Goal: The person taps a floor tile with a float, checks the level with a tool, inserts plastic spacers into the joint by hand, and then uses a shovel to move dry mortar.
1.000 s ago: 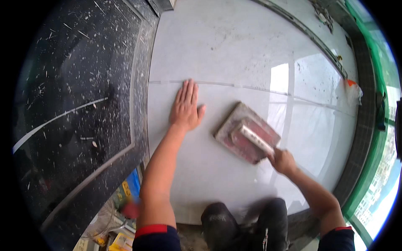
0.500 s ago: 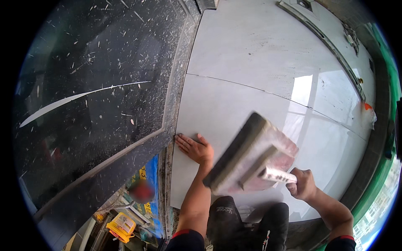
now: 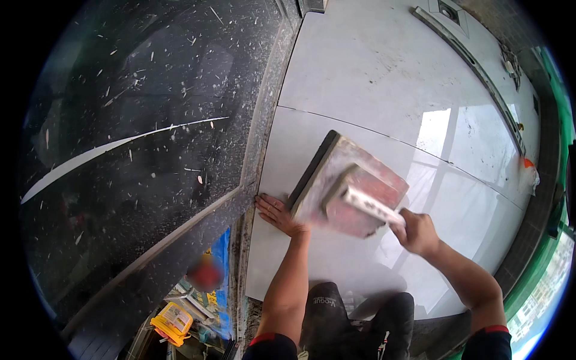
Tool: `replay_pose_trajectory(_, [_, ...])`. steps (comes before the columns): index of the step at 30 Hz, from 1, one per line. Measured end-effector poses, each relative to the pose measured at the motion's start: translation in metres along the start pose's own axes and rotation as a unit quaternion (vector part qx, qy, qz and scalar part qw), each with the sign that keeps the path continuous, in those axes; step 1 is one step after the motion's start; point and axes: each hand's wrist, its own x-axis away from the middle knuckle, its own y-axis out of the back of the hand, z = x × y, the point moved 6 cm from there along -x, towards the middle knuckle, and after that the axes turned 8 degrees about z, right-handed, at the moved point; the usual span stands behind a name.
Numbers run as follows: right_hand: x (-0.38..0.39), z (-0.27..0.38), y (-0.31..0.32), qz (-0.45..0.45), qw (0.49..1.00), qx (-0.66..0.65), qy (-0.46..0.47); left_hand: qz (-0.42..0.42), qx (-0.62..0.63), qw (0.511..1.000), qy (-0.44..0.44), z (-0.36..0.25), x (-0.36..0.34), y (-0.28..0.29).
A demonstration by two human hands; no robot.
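I see large pale glossy tiles (image 3: pixel 348 60) with a dark seam across them. My left hand (image 3: pixel 277 213) lies flat on the near tile at its left edge, fingers outstretched and partly behind a trowel. My right hand (image 3: pixel 417 231) grips the pale handle of this trowel (image 3: pixel 366 174), a square pad with a worn red and grey top and a thick dark edge. The trowel is over the tile just right of my left hand; whether it touches the tile I cannot tell. My dark-trousered knees are at the lower edge.
A paint-flecked dark glossy panel (image 3: pixel 144 132) borders the left. A long metal level (image 3: pixel 477 69), a drain (image 3: pixel 447 13) and a plastic bag (image 3: pixel 528 179) lie at the far right. A yellow container (image 3: pixel 173 321) is among clutter at lower left. Green netting (image 3: pixel 558 108) edges the right.
My left hand has moved down to the tile's left edge. The trowel, still in my right hand, has swung up and left since half a second ago, toward that hand. The view has shifted.
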Motion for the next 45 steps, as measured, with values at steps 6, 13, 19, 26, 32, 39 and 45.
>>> replay_pose_trajectory(6, [-0.01, -0.062, -0.044, 0.097, 0.974, 0.037, -0.2, 0.005, -0.036, 0.999, -0.006, -0.006, -0.008, -0.007])
replay_pose_trajectory(13, [0.164, -0.207, -0.113, 0.068, 0.947, -0.072, -0.306, 0.016, -0.04, 0.922, -0.384, -0.084, -0.001, 0.0])
replay_pose_trajectory(19, [0.299, -0.257, -0.122, -0.118, 0.876, -0.235, -0.404, 0.128, -0.047, 0.731, -0.668, -0.291, 0.144, -0.024])
replay_pose_trajectory(26, [0.388, -0.227, -0.101, -0.458, 0.787, -0.305, -0.28, 0.066, -0.042, 0.82, -0.567, -0.361, 0.162, -0.037])
replay_pose_trajectory(32, [0.274, -0.345, -0.067, -0.238, 0.755, -0.366, -0.489, 0.063, -0.038, 0.812, -0.58, -0.372, 0.173, -0.034])
replay_pose_trajectory(39, [0.375, -0.273, -0.051, -0.5, 0.727, -0.381, -0.278, 0.056, -0.034, 0.81, -0.583, -0.373, 0.171, -0.027])
replay_pose_trajectory(45, [0.252, -0.353, -0.061, -0.245, 0.765, -0.366, -0.469, 0.055, -0.054, 0.821, -0.566, -0.373, 0.174, -0.039])
